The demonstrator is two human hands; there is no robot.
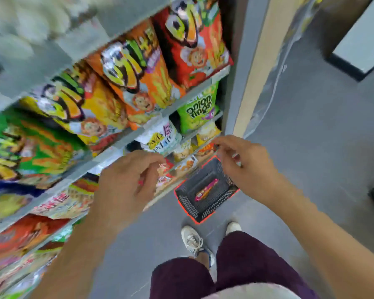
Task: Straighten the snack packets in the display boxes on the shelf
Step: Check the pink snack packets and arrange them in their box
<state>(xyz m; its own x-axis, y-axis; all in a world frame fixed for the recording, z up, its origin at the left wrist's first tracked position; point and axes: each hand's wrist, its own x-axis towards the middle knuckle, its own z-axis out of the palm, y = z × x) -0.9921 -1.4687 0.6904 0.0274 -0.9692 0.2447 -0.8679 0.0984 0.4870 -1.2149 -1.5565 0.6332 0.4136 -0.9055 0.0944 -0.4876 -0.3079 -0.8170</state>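
Snack packets (183, 151), 12 o'clock: probably light, crinkly, slippery; pinch top seams. Left grip (125, 180), right grip (244, 162) curled; hold unclear.

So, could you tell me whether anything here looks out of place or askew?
The white packet beside the onion rings bag sits tilted on its shelf. One pink packet lies alone in the floor basket.

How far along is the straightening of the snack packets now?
Done, it seems: the large bags above stand in rows. In hand: the left hand and right hand are at the small packets low down; any grip is too blurred to tell. Left: those packets look uneven.
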